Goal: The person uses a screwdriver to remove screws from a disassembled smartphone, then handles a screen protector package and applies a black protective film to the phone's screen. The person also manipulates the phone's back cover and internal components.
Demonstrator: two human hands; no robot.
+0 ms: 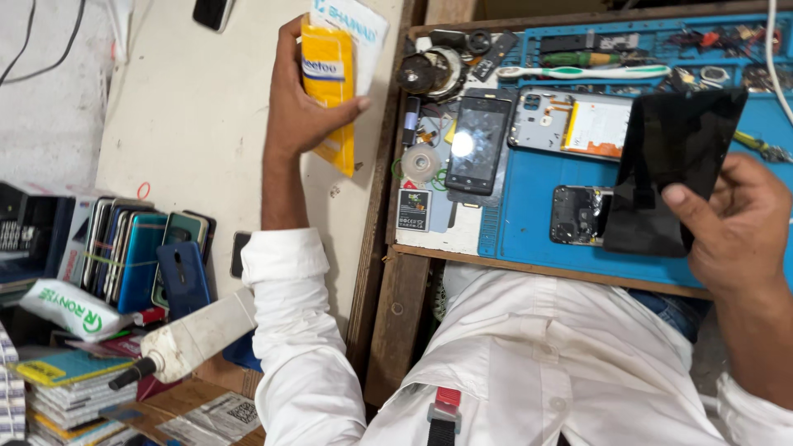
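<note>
Head view of a phone-repair worktop (429, 239). A blue work mat (529, 198) with tool slots along its far edge covers the right part; those slots carry a green-handled screwdriver (578, 59), a white and green toothbrush (582, 73) and small parts too fine to tell apart. On the mat lie an opened phone body with its battery showing (570, 124) and a small dark phone back (576, 215). On the worktop just left of the mat lie a black phone with a glare spot on its screen (477, 142), a small battery (414, 208), a tape roll (420, 162) and round black parts (429, 73).

The left hand (301, 103) is raised over the pale surface left of the worktop; its grip is closed around a yellow packet (330, 91) held together with a white packet (357, 33), thumb across the yellow front. The right hand (731, 227) holds a black screen panel (673, 157) above the right side of the mat, thumb pressed on its near face, the panel tilted with its dark flex strip hanging.

At near left, a row of phones stands upright in a rack (136, 252); below it lie a white bag (70, 310), a white tube with a black nozzle (194, 339) and stacked booklets (70, 396).
</note>
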